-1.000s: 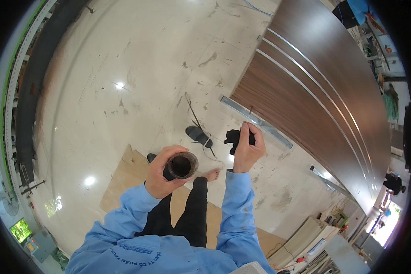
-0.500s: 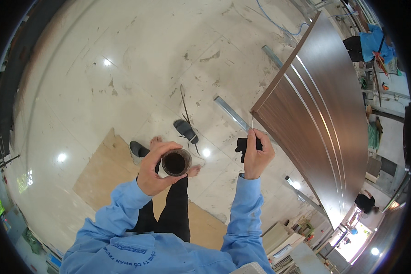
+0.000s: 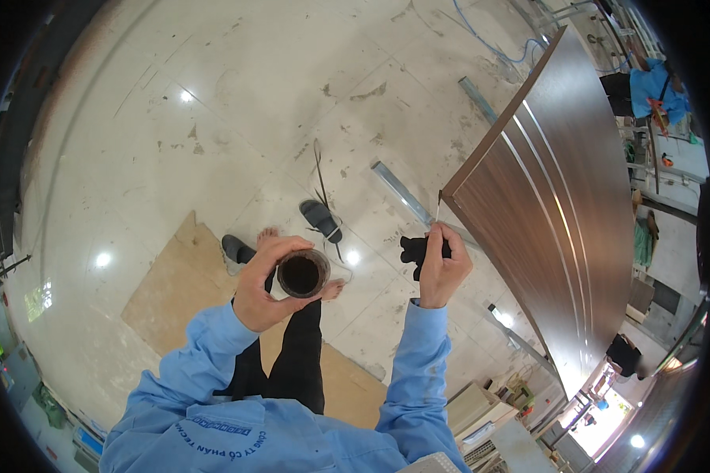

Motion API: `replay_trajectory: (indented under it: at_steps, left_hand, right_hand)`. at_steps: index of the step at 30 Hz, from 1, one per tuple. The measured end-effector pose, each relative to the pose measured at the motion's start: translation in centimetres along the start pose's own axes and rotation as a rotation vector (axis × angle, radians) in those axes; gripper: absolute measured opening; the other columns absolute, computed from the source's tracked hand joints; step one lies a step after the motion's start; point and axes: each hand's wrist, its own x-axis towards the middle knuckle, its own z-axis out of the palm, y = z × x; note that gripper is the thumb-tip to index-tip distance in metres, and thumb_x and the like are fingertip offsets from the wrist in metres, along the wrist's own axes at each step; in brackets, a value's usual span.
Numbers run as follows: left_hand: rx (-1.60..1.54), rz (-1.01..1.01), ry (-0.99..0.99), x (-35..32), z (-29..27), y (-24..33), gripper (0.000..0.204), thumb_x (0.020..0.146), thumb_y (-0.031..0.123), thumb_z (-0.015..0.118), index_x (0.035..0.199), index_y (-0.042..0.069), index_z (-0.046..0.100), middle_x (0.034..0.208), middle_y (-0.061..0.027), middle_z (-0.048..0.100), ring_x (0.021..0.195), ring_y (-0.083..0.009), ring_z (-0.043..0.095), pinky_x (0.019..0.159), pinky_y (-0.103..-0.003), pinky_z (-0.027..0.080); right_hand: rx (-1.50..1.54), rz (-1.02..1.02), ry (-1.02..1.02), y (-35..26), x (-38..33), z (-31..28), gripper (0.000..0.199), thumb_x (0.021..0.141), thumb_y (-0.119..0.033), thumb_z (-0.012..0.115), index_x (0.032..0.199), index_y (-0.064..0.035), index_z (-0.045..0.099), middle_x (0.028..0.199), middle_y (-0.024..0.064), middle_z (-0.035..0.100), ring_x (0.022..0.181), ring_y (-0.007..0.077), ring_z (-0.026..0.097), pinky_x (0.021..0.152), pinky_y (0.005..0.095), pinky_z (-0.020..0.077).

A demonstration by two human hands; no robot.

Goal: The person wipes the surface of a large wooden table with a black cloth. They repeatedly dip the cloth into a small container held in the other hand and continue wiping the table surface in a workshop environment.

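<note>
My left hand (image 3: 262,285) is wrapped round a small clear cup (image 3: 304,276) with dark brown contents, its open mouth facing up. In my right hand (image 3: 446,266) a thin pale stick with a dark tip (image 3: 439,211) is pinched between thumb and fingers. A crumpled black cloth (image 3: 415,252) is also tucked in that hand and sticks out to its left. The stick's tip is at the near-left corner of a brown wood-grain panel (image 3: 544,197) with several shiny metal strips. Whether the tip touches the edge I cannot tell.
Metal rails (image 3: 402,191) lie under the panel. A dark sandal (image 3: 320,220) and a strap lie ahead of my bare feet; a brown board (image 3: 162,288) is on the floor at left. A blue hose (image 3: 489,47) runs at the back. People (image 3: 656,88) stand beyond the panel.
The view has shifted slightly, and the panel sits a little farther right in it. Beside the panel's corner the stick's dark tip now shows. Both hands keep their holds.
</note>
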Motion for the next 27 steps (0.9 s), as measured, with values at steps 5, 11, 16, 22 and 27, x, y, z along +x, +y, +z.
replay_trajectory:
  at_steps: [5,11,16,22,27]
  left_hand:
    - [0.016,0.007,0.004,0.1,-0.1,-0.1,0.073,0.069,-0.001,0.087,0.134,0.001,0.055,0.131,-0.0119,0.058,0.125,-0.0251,0.057,0.112,-0.037,0.040]
    - [0.017,0.000,0.001,0.0,-0.3,-0.1,0.073,0.069,-0.002,0.086,0.134,0.002,0.055,0.131,-0.0119,0.057,0.125,-0.0249,0.057,0.112,-0.037,0.041]
    - [0.038,0.010,0.002,0.0,-0.5,-0.2,0.072,0.069,-0.002,0.086,0.134,0.002,0.055,0.132,-0.0120,0.057,0.126,-0.0251,0.056,0.112,-0.037,0.041]
    - [0.023,0.010,0.002,-0.1,-0.5,-0.1,0.072,0.069,-0.001,0.086,0.134,0.001,0.055,0.132,-0.0122,0.057,0.126,-0.0257,0.056,0.112,-0.038,0.040]
    - [0.013,0.007,0.014,-0.2,-0.7,0.0,0.072,0.068,-0.001,0.086,0.133,0.001,0.056,0.132,-0.0125,0.058,0.125,-0.0254,0.056,0.111,-0.038,0.041]
  right_hand:
    - [0.006,0.019,0.035,0.4,-0.1,0.4,0.014,0.093,-0.008,0.069,0.097,0.0038,0.075,0.089,0.0123,0.074,0.081,0.0173,0.068,0.076,0.0304,0.0528]
    - [0.021,0.040,0.050,0.8,0.0,0.6,0.014,0.093,-0.008,0.069,0.097,0.0033,0.075,0.090,0.0121,0.074,0.081,0.0172,0.068,0.075,0.0307,0.0532]
    - [-0.027,-0.002,0.042,0.9,0.2,0.6,0.014,0.093,-0.009,0.070,0.097,0.0031,0.075,0.088,0.0117,0.074,0.080,0.0162,0.068,0.075,0.0295,0.0530]
    - [0.037,0.072,0.088,-0.1,-0.5,1.6,0.016,0.095,-0.012,0.069,0.097,0.0027,0.075,0.082,0.0091,0.073,0.076,0.0133,0.067,0.073,0.0275,0.0521]
    - [0.198,0.127,0.080,-0.8,-1.1,2.9,0.016,0.098,-0.012,0.066,0.100,0.0021,0.074,0.081,0.0089,0.073,0.076,0.0127,0.067,0.074,0.0271,0.0524]
